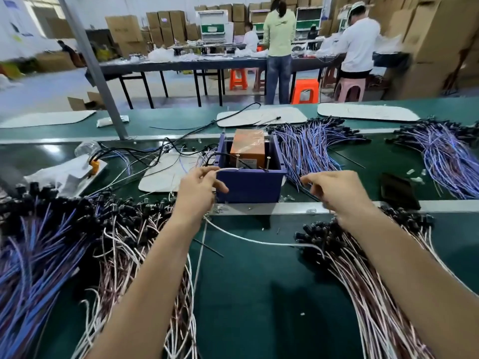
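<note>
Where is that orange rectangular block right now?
Head view, centre: the orange rectangular block sits inside the blue plastic box, just beyond the left hand, purple wires at its right.

Green counter (259, 294) with a metal strip (440, 205) running across it. The blue box (250, 186) sits at centre just past the strip, partly on a white pad (166, 174), with a flat black slab (399, 190) off to its right. Near side: purple wire bundle (33, 260) far left, white-red bundles with black plugs at left (129, 244) and right (363, 275), single white wire (259, 242) curving between them; far side: more purple wires (308, 151) beside the box.
</note>
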Demonstrator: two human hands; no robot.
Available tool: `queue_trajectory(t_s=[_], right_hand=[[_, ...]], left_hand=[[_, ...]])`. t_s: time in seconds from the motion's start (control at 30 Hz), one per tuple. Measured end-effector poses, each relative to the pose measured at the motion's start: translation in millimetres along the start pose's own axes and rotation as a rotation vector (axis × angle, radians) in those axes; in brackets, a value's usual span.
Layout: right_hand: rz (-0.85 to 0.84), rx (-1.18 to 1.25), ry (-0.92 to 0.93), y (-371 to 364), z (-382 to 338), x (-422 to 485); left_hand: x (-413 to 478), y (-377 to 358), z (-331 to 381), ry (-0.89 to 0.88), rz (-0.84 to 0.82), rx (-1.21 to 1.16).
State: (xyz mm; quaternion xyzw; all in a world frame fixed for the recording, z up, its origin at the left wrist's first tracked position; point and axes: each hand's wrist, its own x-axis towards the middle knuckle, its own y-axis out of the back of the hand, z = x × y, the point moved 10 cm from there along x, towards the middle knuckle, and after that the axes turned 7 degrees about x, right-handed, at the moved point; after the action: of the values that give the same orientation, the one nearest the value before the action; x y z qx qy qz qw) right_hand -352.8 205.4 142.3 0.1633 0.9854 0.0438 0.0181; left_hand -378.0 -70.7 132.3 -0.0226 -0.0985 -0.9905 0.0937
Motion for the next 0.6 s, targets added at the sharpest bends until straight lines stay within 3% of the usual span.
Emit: queue_trajectory(t_s=[0.13,0.4,0.6], right_hand=[[0.089,0.127,-0.089,-26.0,16.1,29.4],[0.171,0.231,-0.081,-53.0,56.9,42.4],[0.106,0.272,-0.058,-71.1,67.5,39.0]], left_hand=[[17.4,-8.2,-16.7,-0.039,0.064,0.148],[30.7,-34.0,-56.4,0.057,-0.065,-0.062],[34.4,-43.4,-64.3,0.060,-0.092,-0.121]])
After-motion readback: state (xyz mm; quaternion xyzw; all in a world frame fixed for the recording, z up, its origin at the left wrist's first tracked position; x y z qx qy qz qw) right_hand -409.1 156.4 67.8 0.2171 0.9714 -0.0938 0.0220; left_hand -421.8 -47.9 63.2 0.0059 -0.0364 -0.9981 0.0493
